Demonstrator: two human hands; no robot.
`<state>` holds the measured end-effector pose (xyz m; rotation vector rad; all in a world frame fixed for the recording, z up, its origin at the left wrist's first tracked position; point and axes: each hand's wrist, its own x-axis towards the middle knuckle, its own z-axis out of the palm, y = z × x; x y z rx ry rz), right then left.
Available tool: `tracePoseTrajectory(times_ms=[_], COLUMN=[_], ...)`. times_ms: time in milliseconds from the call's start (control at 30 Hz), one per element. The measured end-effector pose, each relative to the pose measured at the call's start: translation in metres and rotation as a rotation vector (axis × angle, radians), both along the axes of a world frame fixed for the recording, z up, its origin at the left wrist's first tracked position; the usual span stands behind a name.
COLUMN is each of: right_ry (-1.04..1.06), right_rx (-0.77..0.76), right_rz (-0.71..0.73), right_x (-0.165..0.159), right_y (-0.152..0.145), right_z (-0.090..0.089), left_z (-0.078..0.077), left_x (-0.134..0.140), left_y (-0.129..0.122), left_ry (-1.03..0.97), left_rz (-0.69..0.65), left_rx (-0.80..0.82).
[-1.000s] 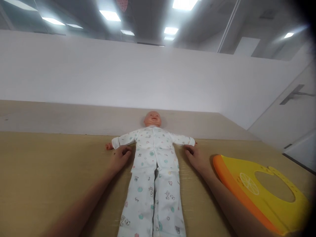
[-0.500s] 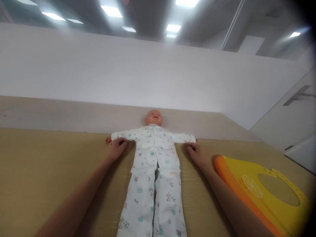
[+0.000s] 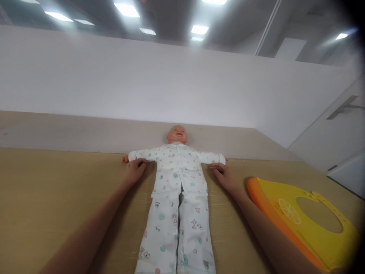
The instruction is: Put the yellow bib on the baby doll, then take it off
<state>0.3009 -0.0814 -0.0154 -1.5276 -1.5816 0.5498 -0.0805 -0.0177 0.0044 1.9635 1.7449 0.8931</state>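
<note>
Baby doll (image 3: 172,179) in white printed pyjamas (image 3: 164,220), face up, arms outspread, mid-surface (image 3: 51,190). Left hand (image 3: 135,172): fingers curled, just below the left-side sleeve (image 3: 149,153); whether they pinch cloth, we cannot tell. Doll, handling: we judge it light, firm at the head (image 3: 177,135), its loose clothing soft and apt to slide over the body; best hold, around the torso or at the forearms through the cloth. Right hand (image 3: 225,179): fingers loosely extended, thumb apart, just below the right-side sleeve (image 3: 211,157), gripping nothing we can see. Far right: yellow-and-orange bib (image 3: 310,241).
</note>
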Motion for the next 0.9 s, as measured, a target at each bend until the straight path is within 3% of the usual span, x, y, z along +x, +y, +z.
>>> tracePoseTrajectory(times_ms=[100, 200, 300, 500, 667, 900], right_ry=[0.016, 0.049, 0.094, 0.113, 0.103, 0.071], right_rx=[-0.004, 0.0, -0.007, -0.021, 0.012, 0.02], right_rz=[0.022, 0.033, 0.08, 0.078, 0.097, 0.166], right_x=[-0.004, -0.005, -0.004, -0.005, -0.014, -0.037], right_y=[-0.003, -0.003, -0.002, -0.002, -0.009, -0.019], right_z=[0.003, 0.001, 0.0, 0.002, 0.008, 0.009], left_z=[0.003, 0.003, 0.001, 0.001, 0.003, 0.002], left_x=[0.008, 0.014, 0.015, 0.014, 0.019, 0.018], left_y=[-0.013, -0.032, -0.058, -0.11, -0.115, -0.109], left_ry=[0.137, 0.219, 0.327, 0.458, 0.555, 0.456], left_rz=[-0.072, -0.049, 0.006, -0.072, -0.125, -0.238], left_rx=[0.027, 0.036, 0.028, -0.065, -0.058, -0.039])
